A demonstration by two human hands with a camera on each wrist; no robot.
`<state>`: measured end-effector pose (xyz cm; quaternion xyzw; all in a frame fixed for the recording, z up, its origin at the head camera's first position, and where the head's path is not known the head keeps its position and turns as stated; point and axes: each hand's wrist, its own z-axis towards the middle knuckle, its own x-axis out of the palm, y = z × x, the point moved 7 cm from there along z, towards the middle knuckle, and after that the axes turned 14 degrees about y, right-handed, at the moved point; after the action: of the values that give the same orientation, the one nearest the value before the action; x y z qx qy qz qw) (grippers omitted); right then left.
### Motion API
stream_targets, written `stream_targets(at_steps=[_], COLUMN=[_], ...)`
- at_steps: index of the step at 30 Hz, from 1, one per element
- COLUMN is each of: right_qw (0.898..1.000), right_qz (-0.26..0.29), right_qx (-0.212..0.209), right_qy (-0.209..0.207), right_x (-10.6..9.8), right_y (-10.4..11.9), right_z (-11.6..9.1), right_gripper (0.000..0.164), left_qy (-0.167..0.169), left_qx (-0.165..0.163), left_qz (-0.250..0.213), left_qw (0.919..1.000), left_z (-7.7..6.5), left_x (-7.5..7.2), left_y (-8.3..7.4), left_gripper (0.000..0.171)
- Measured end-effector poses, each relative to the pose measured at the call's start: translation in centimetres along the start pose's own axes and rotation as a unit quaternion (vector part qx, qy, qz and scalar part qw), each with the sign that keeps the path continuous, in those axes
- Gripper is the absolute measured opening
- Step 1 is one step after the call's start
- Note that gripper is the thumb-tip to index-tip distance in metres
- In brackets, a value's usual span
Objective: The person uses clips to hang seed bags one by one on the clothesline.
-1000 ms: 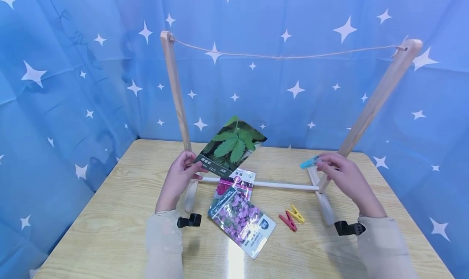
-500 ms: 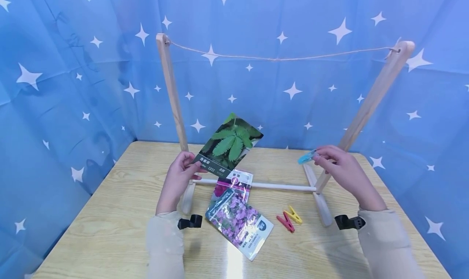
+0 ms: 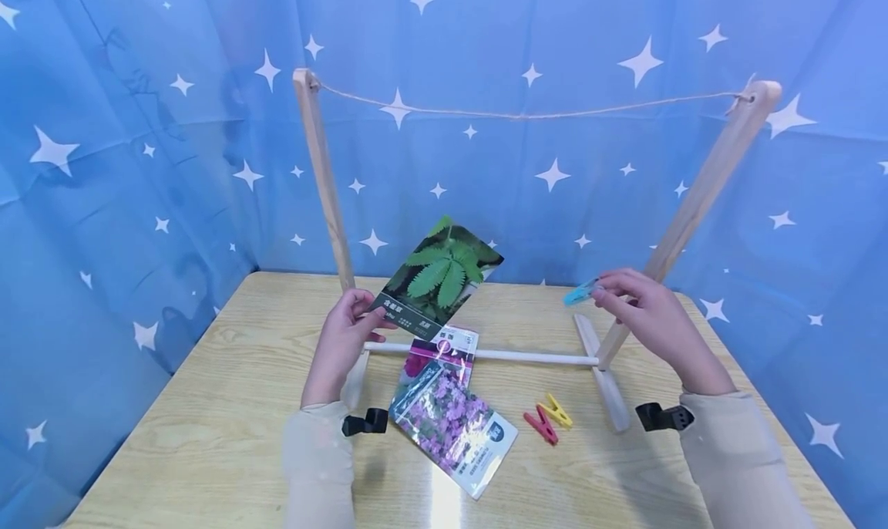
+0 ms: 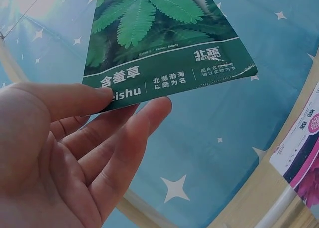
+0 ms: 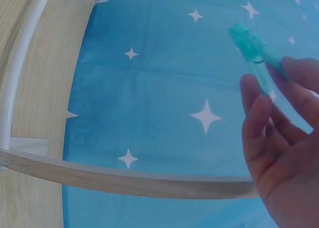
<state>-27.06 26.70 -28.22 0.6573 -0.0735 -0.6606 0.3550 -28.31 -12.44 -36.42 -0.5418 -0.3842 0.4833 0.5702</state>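
My left hand [image 3: 343,340] pinches a green seed packet [image 3: 440,278] by its lower left corner, thumb on the front and fingers behind. The packet [image 4: 149,43] shows fern-like leaves and tilts up to the right above the table. In my right hand [image 3: 645,309] a light blue clothespin [image 3: 580,293] is pinched at its handle end. The right wrist view has that clothespin [image 5: 251,48] between thumb and fingers, its tip pointing away from the hand. Below the green packet lie a purple-flower seed packet [image 3: 454,432] and, partly under it, a pink-flower packet [image 3: 444,352].
A wooden frame stands on the table [image 3: 229,406], with a left post [image 3: 324,182], a right post [image 3: 714,182] and a white crossbar [image 3: 534,356]. A string [image 3: 520,116] sags between the post tops. Red [image 3: 541,424] and yellow [image 3: 556,412] clothespins lie front right.
The right hand has risen slightly with the clothespin. The left hand keeps its hold on the green packet almost in place. The whole head view has shifted a little.
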Motion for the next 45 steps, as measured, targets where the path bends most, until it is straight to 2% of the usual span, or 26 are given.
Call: stream_targets(at_steps=[6, 14, 17, 24, 30, 36, 45], right_qw=[1.0, 0.998, 0.998, 0.997, 0.994, 0.992, 0.986], right_qz=[-0.008, -0.032, -0.034, -0.05, -0.072, -0.084, -0.102], right_qx=[-0.016, -0.033, -0.039, -0.041, -0.061, -0.075, -0.11], right_qy=[-0.016, -0.036, -0.042, -0.042, -0.05, -0.055, -0.068], right_x=[-0.4, -0.9, -1.2, -1.7, -2.2, -2.8, -3.8], right_y=[0.7, 1.4, 1.7, 2.8, 4.0, 5.1, 7.3], right_z=[0.3, 0.6, 0.8, 1.0, 1.6, 2.2, 2.8], right_gripper=[0.022, 0.019, 0.019, 0.019, 0.018, 0.019, 0.014], left_qy=[0.004, 0.003, 0.0, -0.006, -0.014, -0.016, -0.041], left_qx=[0.014, 0.006, 0.014, 0.017, 0.021, 0.036, 0.051], left_qz=[-0.01, -0.016, -0.022, -0.025, -0.023, -0.044, -0.052], left_qw=[0.9998, 0.9999, 0.9996, 0.9995, 0.9994, 0.9982, 0.9965], left_z=[0.3, 0.9, 1.0, 1.0, 0.8, 1.0, 1.3], left_x=[0.1, 0.5, 0.4, 0.1, 0.0, 0.3, 0.2], left_y=[0.0, -0.3, -0.5, -0.4, -0.6, -0.8, -0.9], left_gripper=[0.019, 0.021, 0.019, 0.017, 0.018, 0.021, 0.023])
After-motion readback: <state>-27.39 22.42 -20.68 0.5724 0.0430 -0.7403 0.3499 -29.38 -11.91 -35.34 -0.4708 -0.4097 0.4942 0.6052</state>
